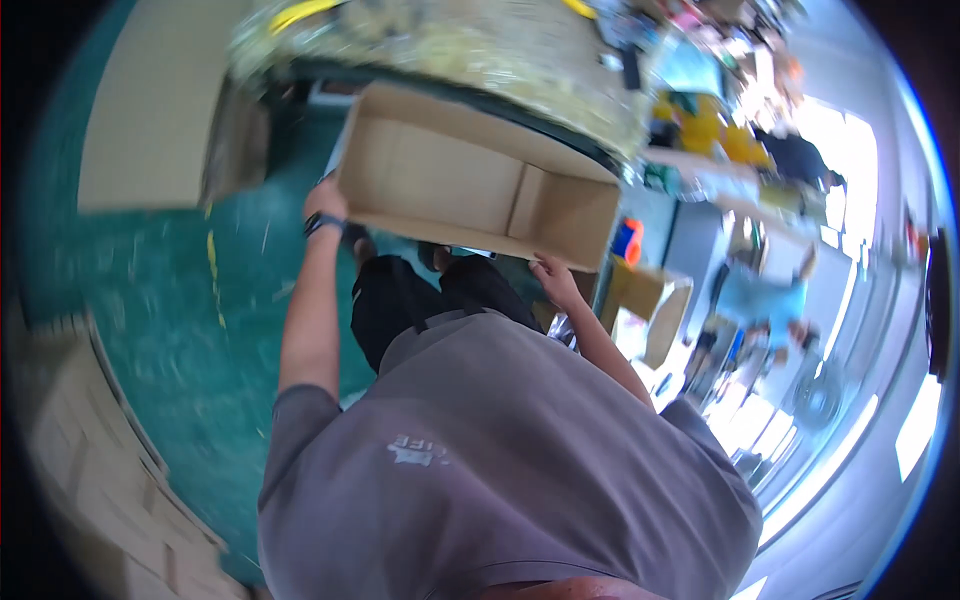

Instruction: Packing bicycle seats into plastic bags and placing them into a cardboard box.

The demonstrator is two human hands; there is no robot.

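In front of my body I hold a long, open-topped cardboard box [440, 178], tilted so that its inside faces me. Nothing lies on the part of its floor that shows. My left hand [326, 201], with a dark watch on the wrist, grips the box's left end near the lower corner. At the near edge toward the right, my right hand [553, 279] is closed on the cardboard rim. The fingertips of both hands are partly hidden by the box walls.
Beyond the box stands a table [480, 50] covered in clear plastic wrap. A large carton [155, 110] is at the far left, and stacked flat cardboard [100, 470] at the near left. An open carton [650, 305] stands to the right. Other people work farther right. The floor [180, 300] is green.
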